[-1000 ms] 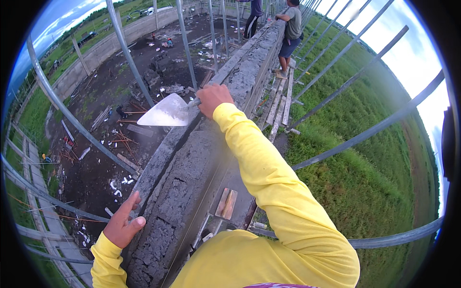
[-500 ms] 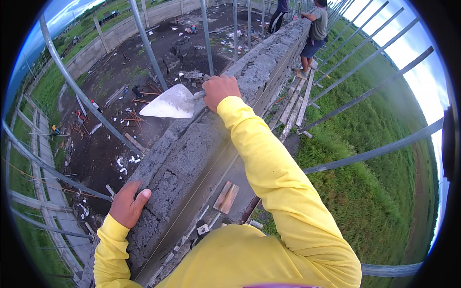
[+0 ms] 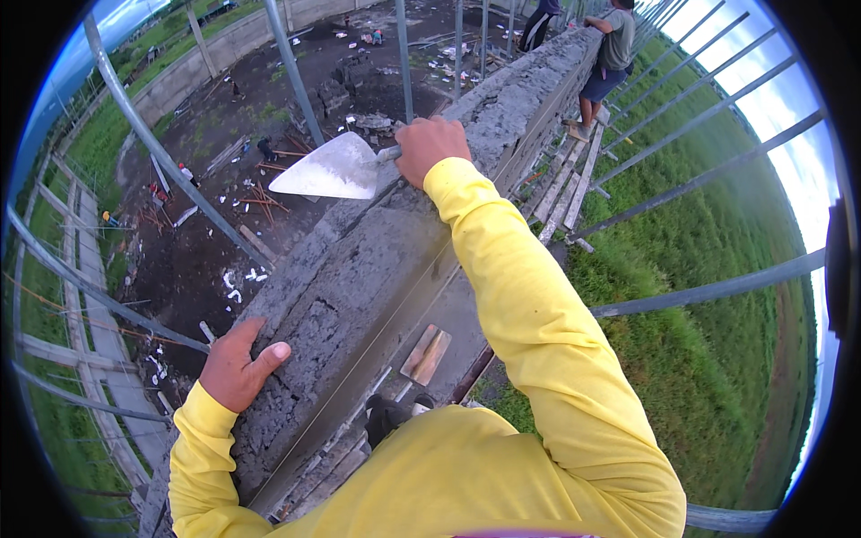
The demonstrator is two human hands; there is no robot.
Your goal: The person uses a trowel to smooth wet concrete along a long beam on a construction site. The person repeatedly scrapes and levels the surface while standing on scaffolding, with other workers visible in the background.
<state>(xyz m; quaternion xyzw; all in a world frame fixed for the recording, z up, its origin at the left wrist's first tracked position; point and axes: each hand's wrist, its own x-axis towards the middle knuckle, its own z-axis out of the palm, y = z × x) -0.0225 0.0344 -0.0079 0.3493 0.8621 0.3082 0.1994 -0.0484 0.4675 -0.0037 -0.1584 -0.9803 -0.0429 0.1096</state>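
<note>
My right hand [image 3: 432,151] is closed round the handle of a pointing trowel [image 3: 330,170], whose pale, mortar-smeared blade points left past the inner edge of the wall. The hand is low over the top of a long grey concrete wall [image 3: 359,247], which is rough with mortar. Nearer to me, my left hand [image 3: 240,366] rests on the wall's left edge, thumb apart and holding no tool; some of its fingertips are hidden. A taut string line [image 3: 363,363] runs along the wall's right side. Beside my body lies a rectangular wooden float [image 3: 426,354].
Upright metal bars [image 3: 294,72] stand along the left, and more slanting bars [image 3: 708,287] on the right. A co-worker [image 3: 613,54] stands on scaffold planks [image 3: 565,193] farther along. Left, far below, is dark ground [image 3: 269,99] with scattered debris; right, a grassy slope [image 3: 691,359].
The whole view has shifted slightly, so the wall and bars sit farther right. My right hand and the trowel have moved only a little; my left hand stays on the wall edge.
</note>
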